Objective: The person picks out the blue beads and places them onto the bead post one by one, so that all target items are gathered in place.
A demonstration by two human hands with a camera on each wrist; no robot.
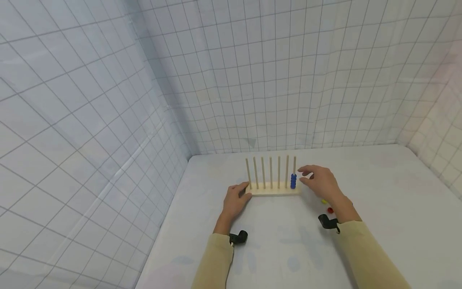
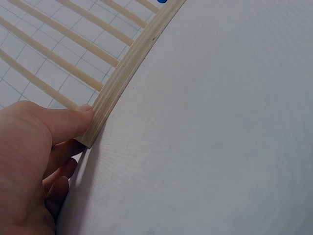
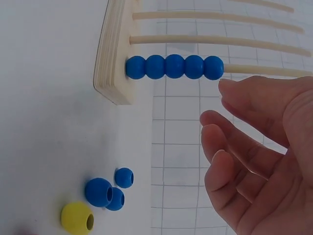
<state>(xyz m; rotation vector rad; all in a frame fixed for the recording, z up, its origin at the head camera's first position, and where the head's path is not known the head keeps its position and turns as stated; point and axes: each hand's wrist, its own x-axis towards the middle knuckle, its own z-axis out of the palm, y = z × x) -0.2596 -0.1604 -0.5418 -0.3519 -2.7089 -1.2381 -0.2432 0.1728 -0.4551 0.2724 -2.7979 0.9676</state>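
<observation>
A wooden peg rack has a pale base (image 1: 270, 192) and a row of several upright pegs. Blue beads (image 3: 174, 66) sit stacked low on its rightmost peg, whose upper part is bare. My left hand (image 1: 234, 201) grips the left end of the base, thumb on the front edge and fingers behind. Just right of the bead stack, my right hand (image 1: 322, 184) is raised with its fingers bent loosely and apart, holding nothing. In the right wrist view, one fingertip of it (image 3: 227, 85) is close by the top bead.
Three loose blue beads (image 3: 99, 192) and a yellow bead (image 3: 74, 218) lie on the white table (image 1: 274, 241) right of the rack. A red bead (image 1: 330, 210) lies near my right wrist. Gridded white cloth (image 1: 267, 80) hangs behind and at the sides.
</observation>
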